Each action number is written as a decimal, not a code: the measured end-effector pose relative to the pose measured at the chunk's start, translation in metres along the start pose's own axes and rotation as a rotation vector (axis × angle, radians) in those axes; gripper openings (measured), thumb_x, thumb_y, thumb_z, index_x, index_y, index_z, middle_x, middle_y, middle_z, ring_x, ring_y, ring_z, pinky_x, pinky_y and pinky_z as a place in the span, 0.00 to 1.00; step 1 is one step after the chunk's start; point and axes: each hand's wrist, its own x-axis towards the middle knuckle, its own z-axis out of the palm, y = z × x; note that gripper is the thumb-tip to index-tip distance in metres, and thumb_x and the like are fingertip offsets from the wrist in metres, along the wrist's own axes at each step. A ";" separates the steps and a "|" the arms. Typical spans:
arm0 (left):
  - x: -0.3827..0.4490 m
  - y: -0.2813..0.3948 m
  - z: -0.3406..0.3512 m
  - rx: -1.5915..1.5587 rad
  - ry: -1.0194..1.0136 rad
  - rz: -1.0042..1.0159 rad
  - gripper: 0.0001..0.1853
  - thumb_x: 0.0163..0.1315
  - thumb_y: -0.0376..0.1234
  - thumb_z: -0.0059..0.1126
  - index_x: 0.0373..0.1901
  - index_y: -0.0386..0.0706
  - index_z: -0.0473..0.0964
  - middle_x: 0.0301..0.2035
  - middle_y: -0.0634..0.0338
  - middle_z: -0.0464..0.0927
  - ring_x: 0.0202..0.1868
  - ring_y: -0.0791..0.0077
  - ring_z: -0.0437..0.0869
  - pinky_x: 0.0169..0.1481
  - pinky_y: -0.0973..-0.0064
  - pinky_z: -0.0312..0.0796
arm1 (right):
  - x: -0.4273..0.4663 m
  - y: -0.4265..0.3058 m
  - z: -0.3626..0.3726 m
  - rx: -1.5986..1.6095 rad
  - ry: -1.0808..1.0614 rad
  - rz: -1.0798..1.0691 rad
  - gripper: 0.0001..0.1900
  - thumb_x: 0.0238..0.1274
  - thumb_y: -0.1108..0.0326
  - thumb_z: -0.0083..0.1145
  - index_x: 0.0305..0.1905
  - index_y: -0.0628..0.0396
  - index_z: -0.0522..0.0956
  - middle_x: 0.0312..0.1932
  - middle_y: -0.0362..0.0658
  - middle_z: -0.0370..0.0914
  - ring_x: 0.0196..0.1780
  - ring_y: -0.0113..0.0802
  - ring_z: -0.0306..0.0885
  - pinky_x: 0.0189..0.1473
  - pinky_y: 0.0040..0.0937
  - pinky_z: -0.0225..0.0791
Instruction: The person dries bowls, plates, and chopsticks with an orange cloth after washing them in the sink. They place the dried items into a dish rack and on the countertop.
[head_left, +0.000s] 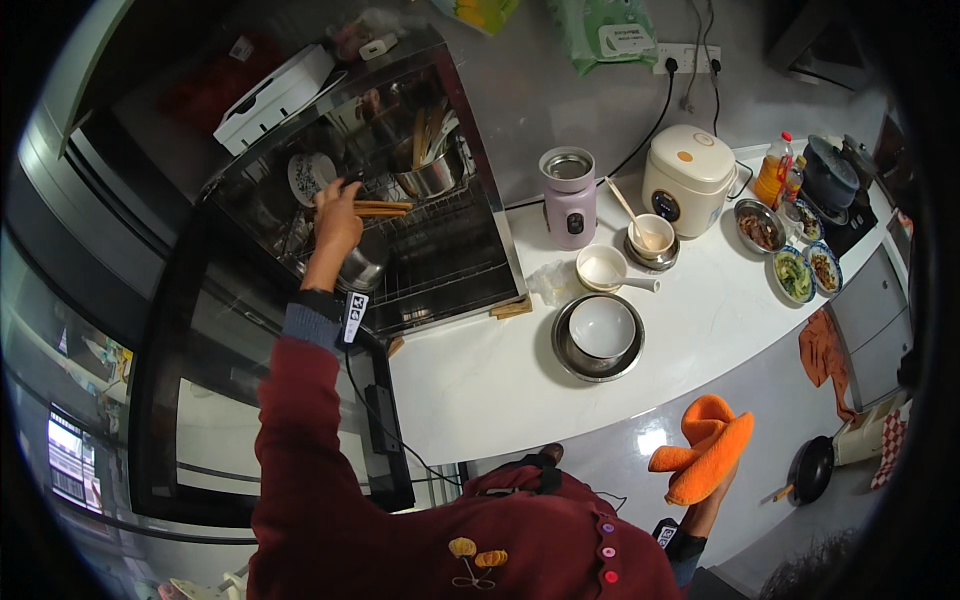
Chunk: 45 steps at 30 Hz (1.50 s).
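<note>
My left hand reaches into an open metal-framed dish cabinet. Wooden chopsticks stick out to the right from beneath its fingers; the palm is hidden, so whether it grips them is unclear. Beside the fingertips stands a patterned white bowl. Just below the wrist is a steel bowl. To the right, a steel pot on the wire rack holds upright chopsticks and spoons. My right hand, low at the right, is wrapped around a folded orange cloth, which covers most of the fingers.
The cabinet's glass door hangs open at my left. On the white counter stand nested bowls, a white bowl with a spoon, a purple appliance, a rice cooker and food dishes. A frying pan sits lower right.
</note>
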 end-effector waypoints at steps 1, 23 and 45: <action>0.001 -0.002 0.000 0.049 0.005 0.177 0.27 0.46 0.19 0.52 0.51 0.47 0.72 0.54 0.54 0.66 0.58 0.59 0.63 0.60 0.62 0.59 | 0.000 0.000 0.001 0.018 -0.008 0.009 0.17 0.59 0.52 0.49 0.40 0.56 0.70 0.33 0.37 0.67 0.33 0.25 0.66 0.32 0.24 0.63; 0.030 -0.008 -0.033 0.053 0.275 0.418 0.11 0.56 0.23 0.44 0.41 0.40 0.69 0.34 0.52 0.72 0.43 0.57 0.72 0.46 0.65 0.62 | 0.011 0.010 0.022 0.041 -0.039 0.045 0.21 0.60 0.52 0.49 0.48 0.59 0.67 0.37 0.39 0.70 0.39 0.28 0.69 0.40 0.28 0.66; -0.007 0.019 -0.031 0.086 0.083 0.408 0.12 0.50 0.22 0.44 0.37 0.38 0.69 0.34 0.54 0.71 0.44 0.57 0.71 0.53 0.63 0.62 | 0.013 0.024 0.013 0.092 -0.099 0.040 0.20 0.63 0.55 0.48 0.52 0.58 0.65 0.40 0.39 0.69 0.40 0.27 0.70 0.40 0.24 0.67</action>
